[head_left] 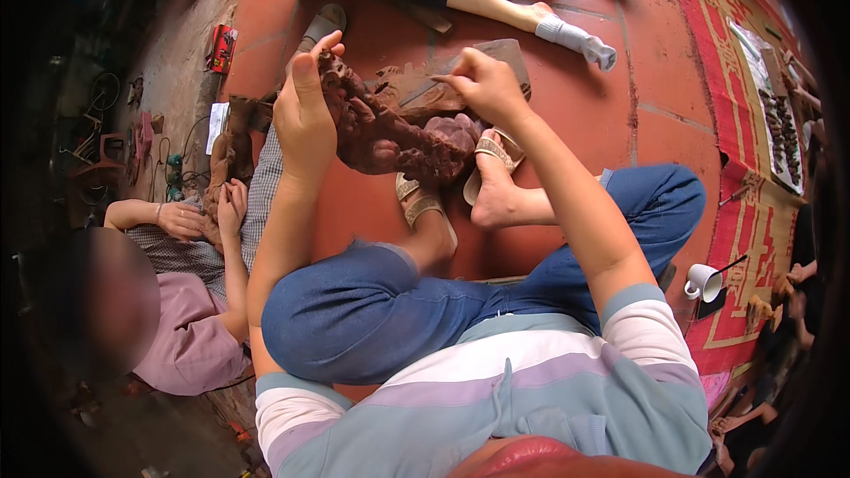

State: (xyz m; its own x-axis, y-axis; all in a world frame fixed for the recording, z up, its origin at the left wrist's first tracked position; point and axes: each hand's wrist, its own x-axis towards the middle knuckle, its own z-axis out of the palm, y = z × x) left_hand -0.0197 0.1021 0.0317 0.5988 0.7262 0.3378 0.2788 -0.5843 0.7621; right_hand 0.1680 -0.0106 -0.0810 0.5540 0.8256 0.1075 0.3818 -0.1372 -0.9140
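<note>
A knobbly, dark red-brown wood carving (376, 133) lies tilted in front of my feet, its upper left end at my left hand (305, 119). That hand grips the end from the left, fingertips showing past it and part of the fingers hidden behind. Above the carving's right part, my right hand (491, 88) pinches a slim, pointed grey tool (432, 84), which looks like a carving knife or small chisel. Its tip points left and down, and contact with the wood cannot be made out. Under and behind the carving is a worn wooden board (505, 57) with brown shavings.
My sandalled feet (496, 168) are close to the carving on red floor tiles (575, 115). Ahead stretches another person's leg in a grey sock (575, 35). A co-worker at left holds a brown carving (217, 181). Right, a white mug (704, 281) stands by a red mat (722, 239).
</note>
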